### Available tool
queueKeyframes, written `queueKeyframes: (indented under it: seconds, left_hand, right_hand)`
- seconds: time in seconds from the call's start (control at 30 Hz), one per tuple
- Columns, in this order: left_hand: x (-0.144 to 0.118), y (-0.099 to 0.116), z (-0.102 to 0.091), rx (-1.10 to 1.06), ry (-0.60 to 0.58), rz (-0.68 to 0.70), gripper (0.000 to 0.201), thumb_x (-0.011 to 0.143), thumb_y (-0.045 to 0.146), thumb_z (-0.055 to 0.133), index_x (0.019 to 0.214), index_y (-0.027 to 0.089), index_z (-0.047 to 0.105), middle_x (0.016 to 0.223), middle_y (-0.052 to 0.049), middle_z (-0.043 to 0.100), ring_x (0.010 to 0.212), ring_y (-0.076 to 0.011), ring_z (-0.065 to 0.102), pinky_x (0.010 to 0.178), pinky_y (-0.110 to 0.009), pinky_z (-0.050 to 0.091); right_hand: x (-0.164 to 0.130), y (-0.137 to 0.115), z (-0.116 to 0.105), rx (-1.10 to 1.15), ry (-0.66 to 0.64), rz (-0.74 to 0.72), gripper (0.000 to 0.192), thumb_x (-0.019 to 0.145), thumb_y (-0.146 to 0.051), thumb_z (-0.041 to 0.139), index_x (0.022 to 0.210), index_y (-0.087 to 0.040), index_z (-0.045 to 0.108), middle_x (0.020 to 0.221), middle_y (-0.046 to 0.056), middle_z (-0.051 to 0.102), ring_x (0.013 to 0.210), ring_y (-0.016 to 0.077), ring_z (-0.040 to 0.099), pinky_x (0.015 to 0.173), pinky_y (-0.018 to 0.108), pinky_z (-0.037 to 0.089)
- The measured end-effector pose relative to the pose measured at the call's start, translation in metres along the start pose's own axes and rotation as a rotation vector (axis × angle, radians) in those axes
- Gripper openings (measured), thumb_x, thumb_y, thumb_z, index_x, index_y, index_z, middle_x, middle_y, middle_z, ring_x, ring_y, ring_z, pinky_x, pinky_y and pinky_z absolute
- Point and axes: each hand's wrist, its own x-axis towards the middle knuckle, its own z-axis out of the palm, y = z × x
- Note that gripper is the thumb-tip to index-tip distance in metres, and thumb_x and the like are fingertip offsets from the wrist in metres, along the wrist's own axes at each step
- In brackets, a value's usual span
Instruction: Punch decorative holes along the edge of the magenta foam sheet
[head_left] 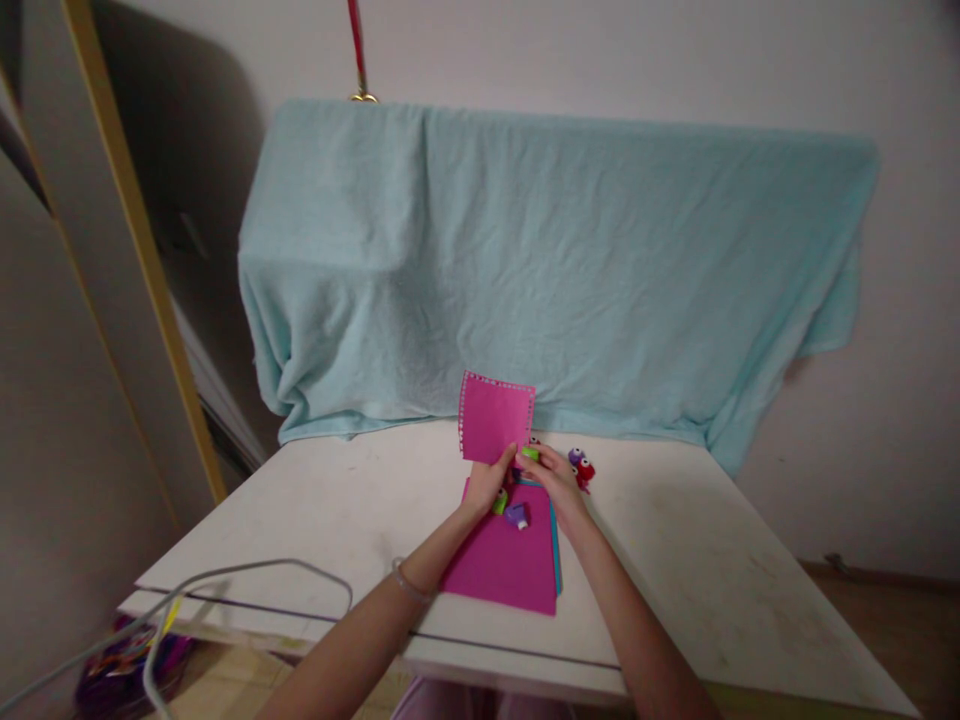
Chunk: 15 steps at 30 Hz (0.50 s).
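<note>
Holding a small pink card [495, 418] raised in the left hand [489, 484], pinching its lower edge narrowly between thumb and fingers, above the white table [675, 570] and in front of a pale teal cloth [562, 260]. Displaying rows of little holes along the card's left, top and right edges. Gripping a small green piece [530, 453] in the fingers of the right hand [553, 473], close together, at the card's lower right corner. Leaving unclear, at this size, the exact contact between piece and card. Extending both forearms over the table's near edge, wearing a bracelet [409, 580] at the left wrist. Reaching above a larger pink sheet [502, 575] on the tabletop, with a strip of blue sheet [556, 560] visible past its right edge. Having a second green piece [500, 502] just beside the left wrist and a purple piece [517, 515] next to it, over the larger sheet. Passing the right hand just left of a red and purple cluster [585, 469] with round eyes.
</note>
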Motion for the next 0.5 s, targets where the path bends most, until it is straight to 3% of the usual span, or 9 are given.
queueKeyframes:
  seconds: [0.27, 0.5]
  left_hand:
    - [-0.0004, 0.0, -0.0022, 0.029, 0.037, 0.015, 0.058, 0.082, 0.072, 0.05, 0.057, 0.02, 0.053, 0.055, -0.001, 0.056, 0.051, -0.0133, 0.052, 0.054, -0.025, 0.041]
    - [0.0001, -0.0012, -0.0021, 0.086, 0.045, -0.082, 0.06, 0.079, 0.077, 0.051, 0.059, 0.02, 0.056, 0.057, -0.001, 0.058, 0.05, -0.0134, 0.052, 0.053, -0.026, 0.039]
  right_hand:
    - [-0.0013, -0.0009, -0.0002, 0.003, -0.012, 0.004, 0.05, 0.051, -0.045, 0.093, 0.089, -0.02, 0.074, 0.085, 0.004, 0.077, 0.076, 0.0218, 0.072, 0.073, 0.035, 0.059]
    - [-0.0011, -0.0024, -0.0001, 0.012, -0.015, 0.014, 0.053, 0.048, -0.046, 0.093, 0.088, -0.02, 0.073, 0.083, 0.003, 0.077, 0.075, 0.0198, 0.071, 0.072, 0.033, 0.058]
